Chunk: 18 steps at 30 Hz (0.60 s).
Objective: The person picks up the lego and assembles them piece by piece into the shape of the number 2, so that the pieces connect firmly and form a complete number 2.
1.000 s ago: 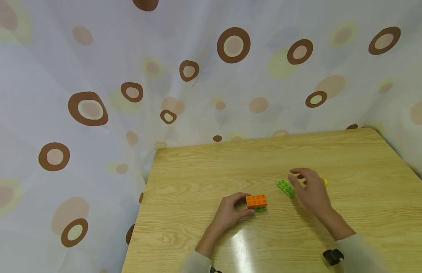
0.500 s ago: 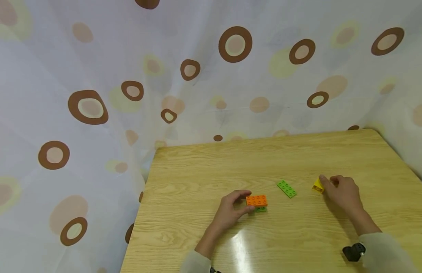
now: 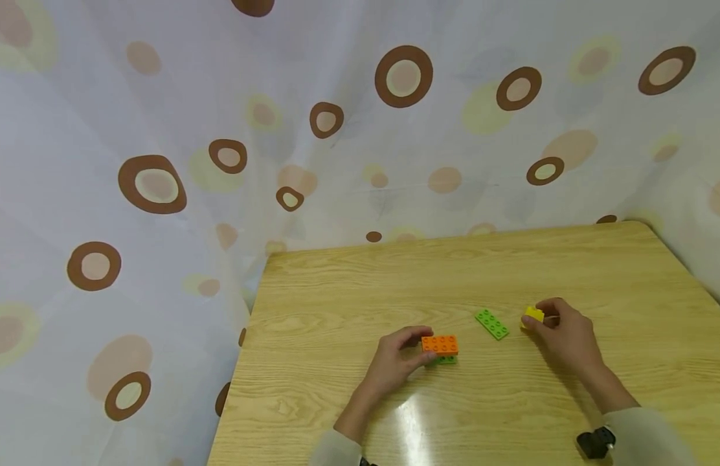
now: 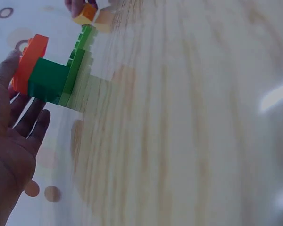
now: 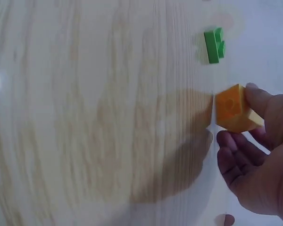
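Note:
My left hand (image 3: 389,364) grips the left end of an orange brick (image 3: 439,344) with eight-stud rows on top, thumb on the near side. In the left wrist view this brick (image 4: 30,66) sits on a dark green brick (image 4: 49,81), which stands on a light green plate (image 4: 71,79). A loose light green plate (image 3: 491,324) lies studs up between the hands. Right of it, my right hand (image 3: 572,336) pinches a small yellow brick (image 3: 532,316) between thumb and fingers, close to the tabletop. In the right wrist view the yellow brick (image 5: 233,107) looks tilted.
A wood-grain table (image 3: 348,291) bears all the pieces. A white curtain (image 3: 337,155) with brown and beige circles hangs behind it and along both sides. Light glares off the table's near part.
The right hand has gone past the loose green plate, reached the yellow brick, and pulled it slightly left while turning it. The left hand and its stack stay in place.

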{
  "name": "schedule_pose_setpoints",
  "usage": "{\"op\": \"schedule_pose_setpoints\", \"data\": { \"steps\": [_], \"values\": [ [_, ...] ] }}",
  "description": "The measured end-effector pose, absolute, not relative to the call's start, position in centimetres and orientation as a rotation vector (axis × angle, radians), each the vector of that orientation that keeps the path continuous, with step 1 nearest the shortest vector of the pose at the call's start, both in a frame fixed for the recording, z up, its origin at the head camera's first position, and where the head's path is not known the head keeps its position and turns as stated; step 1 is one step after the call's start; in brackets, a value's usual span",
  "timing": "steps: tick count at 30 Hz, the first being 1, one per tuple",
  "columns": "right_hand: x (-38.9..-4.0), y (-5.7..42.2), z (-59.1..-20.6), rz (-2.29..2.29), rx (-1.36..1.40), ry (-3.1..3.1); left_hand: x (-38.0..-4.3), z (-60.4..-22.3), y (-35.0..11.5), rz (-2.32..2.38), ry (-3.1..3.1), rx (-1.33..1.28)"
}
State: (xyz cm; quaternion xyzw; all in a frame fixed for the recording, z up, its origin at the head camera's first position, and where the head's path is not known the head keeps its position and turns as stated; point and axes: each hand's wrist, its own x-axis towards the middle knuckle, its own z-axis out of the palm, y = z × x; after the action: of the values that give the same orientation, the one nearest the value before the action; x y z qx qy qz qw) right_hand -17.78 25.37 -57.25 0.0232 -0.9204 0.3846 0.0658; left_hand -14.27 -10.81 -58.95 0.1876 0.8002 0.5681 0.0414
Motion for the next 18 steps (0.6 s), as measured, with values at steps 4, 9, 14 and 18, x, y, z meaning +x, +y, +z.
{"op": "schedule_pose_setpoints", "data": {
  "steps": [4, 9, 14, 18],
  "values": [
    [-17.7, 24.2, -56.4, 1.293, 0.051, -2.682, -14.3, -58.7, -10.8, 1.756, 2.423, 0.564],
    [-17.2, 22.0, -54.7, 1.442, 0.214, -2.552, -14.4, -58.4, -10.7, 1.771, 2.391, 0.556],
    [-16.6, 19.2, -53.4, 1.457, 0.448, -2.495, -14.5, -58.3, -10.5, 1.800, 2.376, 0.593],
    [-15.7, 17.4, -53.1, 1.445, 0.552, -2.545, -14.6, -58.2, -10.1, 1.826, 2.354, 0.607]
  ]
}}
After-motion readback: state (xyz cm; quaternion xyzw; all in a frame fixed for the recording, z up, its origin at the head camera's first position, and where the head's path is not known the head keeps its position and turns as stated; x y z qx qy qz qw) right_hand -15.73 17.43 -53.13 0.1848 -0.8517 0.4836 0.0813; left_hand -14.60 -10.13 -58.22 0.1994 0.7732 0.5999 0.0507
